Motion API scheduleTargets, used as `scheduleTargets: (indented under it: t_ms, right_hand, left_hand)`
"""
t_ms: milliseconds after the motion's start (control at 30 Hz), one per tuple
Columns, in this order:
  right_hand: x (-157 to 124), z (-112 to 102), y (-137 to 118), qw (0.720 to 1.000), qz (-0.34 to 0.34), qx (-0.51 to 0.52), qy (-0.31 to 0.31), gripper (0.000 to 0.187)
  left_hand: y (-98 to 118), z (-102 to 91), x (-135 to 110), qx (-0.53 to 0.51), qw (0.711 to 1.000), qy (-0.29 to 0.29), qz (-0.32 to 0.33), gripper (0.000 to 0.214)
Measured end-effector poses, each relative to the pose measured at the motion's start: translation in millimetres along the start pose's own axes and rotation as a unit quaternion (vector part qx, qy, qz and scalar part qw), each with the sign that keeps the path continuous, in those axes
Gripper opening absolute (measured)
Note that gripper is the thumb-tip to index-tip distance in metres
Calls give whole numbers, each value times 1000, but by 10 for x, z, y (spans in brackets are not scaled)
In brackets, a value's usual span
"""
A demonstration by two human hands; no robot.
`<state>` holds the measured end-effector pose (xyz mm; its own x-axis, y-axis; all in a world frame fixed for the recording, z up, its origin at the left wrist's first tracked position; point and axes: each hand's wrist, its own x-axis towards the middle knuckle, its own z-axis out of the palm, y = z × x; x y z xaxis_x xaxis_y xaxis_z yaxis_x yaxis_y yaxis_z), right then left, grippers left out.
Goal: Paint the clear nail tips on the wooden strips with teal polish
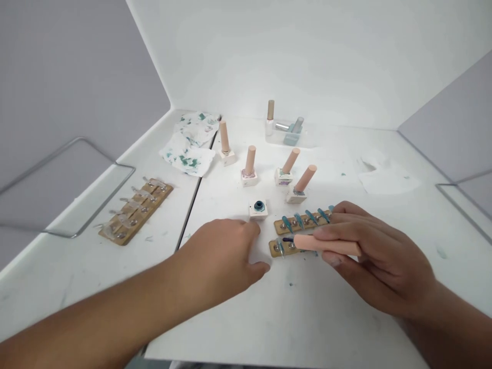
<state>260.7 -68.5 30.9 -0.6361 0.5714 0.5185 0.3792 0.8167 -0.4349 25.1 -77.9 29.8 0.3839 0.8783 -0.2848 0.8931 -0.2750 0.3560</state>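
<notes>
My right hand (369, 256) pinches the peach cap of a nail polish brush (326, 244), with its dark tip over a false nail at the left end of the near wooden strip (277, 248). The far wooden strip (303, 221) carries several teal-painted nails. My left hand (223, 256) rests curled on the table just left of the strips, its fingertips close to the open white polish bottle (258, 209) with teal polish in its neck. What the left fingers touch is hidden.
Several capped polish bottles (249, 169) stand behind the strips. A clear tray (286, 134) with bottles sits at the back. Stained tissues (190, 146) lie at the back left. Another wooden strip with clear nails (134, 210) lies on the left. A tissue (384, 177) lies at right.
</notes>
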Motion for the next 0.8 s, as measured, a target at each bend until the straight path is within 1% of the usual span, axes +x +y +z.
scheduleTargets:
  t_ms: [133, 333, 567, 800]
  right_hand:
    - [16, 4, 14, 1000, -8, -15, -8, 22]
    - [30, 42, -16, 997, -5, -73, -12, 12]
    - [12, 61, -18, 997, -7, -79, -16, 11]
    - [10, 50, -48, 998, -1, -62, -23, 12]
  left_hand:
    - [22, 115, 83, -30, 999, 22, 27, 21]
    - [61, 165, 129, -71, 996, 25, 53, 17]
    - [51, 190, 110, -86, 993, 59, 62, 8]
    - [43, 212, 108, -110, 988, 78, 74, 10]
